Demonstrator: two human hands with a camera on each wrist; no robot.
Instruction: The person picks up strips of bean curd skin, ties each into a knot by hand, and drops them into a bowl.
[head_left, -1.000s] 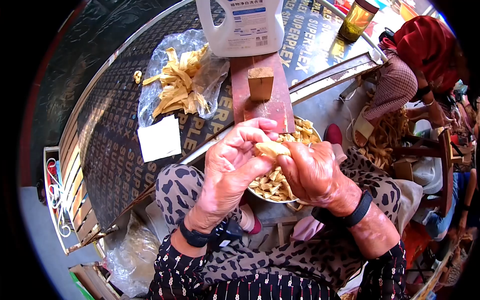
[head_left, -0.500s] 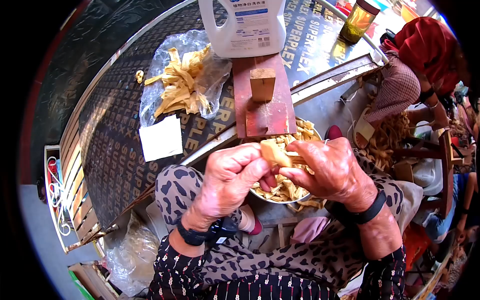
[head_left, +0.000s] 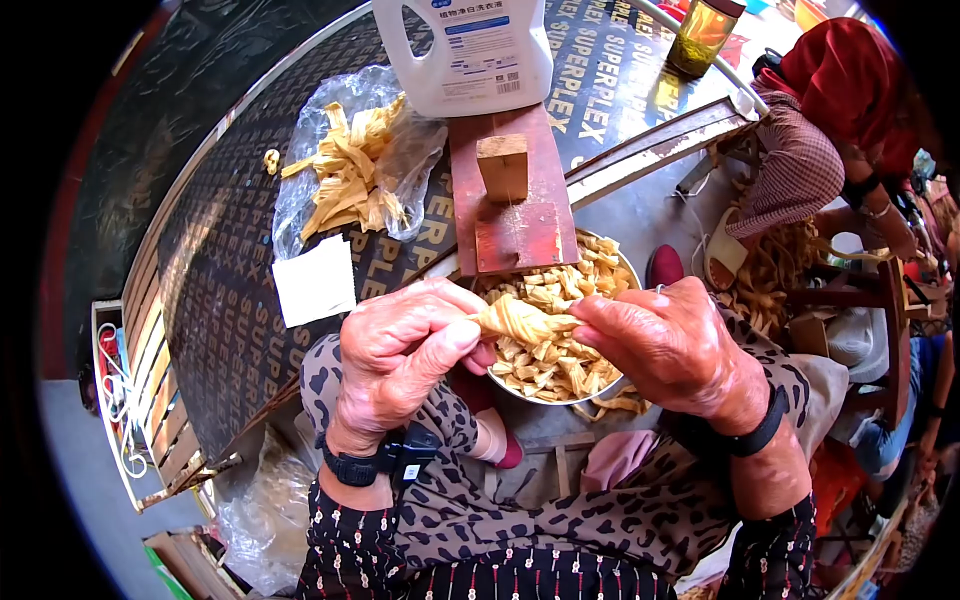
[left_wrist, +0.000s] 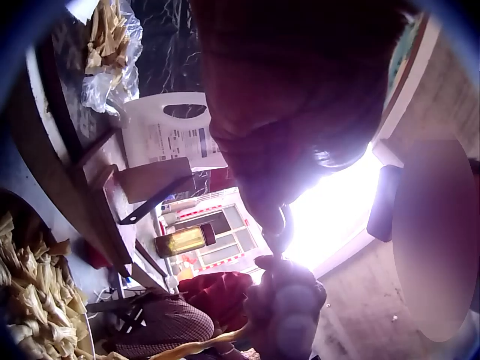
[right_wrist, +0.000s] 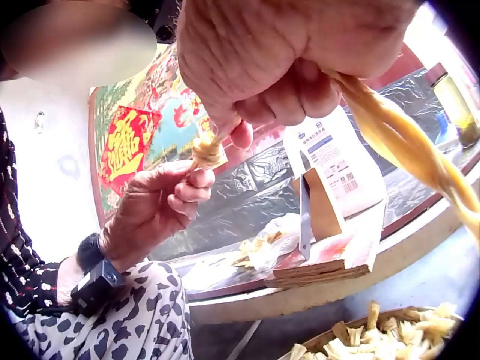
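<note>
1. Twisted yellow strip (head_left: pixel 515 318) is held between both hands, up over the metal bowl (head_left: pixel 628 266) on the lap.
2. Left hand (head_left: pixel 400 350) is clenched on the strip's left end; the end is pinched between thumb and curled fingers, knot-like in the right wrist view (right_wrist: pixel 206 154).
3. Right hand (head_left: pixel 670 345) is grasping the strip's right end; its fingers are curled round it, thumb on top.
4. Exposed part of the strip is seen in the gap between the two grips, roughly level, tips of both hands almost touching.
5. In the right wrist view a thick twisted length (right_wrist: pixel 405 142) is seen running out from under the right hand (right_wrist: pixel 292 52) toward the lower right.
6. Bowl is filled with cut yellow pieces (head_left: pixel 550 355).
7. Red board (head_left: pixel 510 215) is laid on the dark table (head_left: pixel 230 300), its near end over the bowl's far rim; a wooden block (head_left: pixel 502 167) is set on it.
8. White jug (head_left: pixel 465 50) is stood just behind the board.
9. Plastic bag of loose strips (head_left: pixel 350 165) and a white paper (head_left: pixel 315 280) are left of the board.
10. Left wrist view is backlit; that hand's fingers cannot be made out there.
</note>
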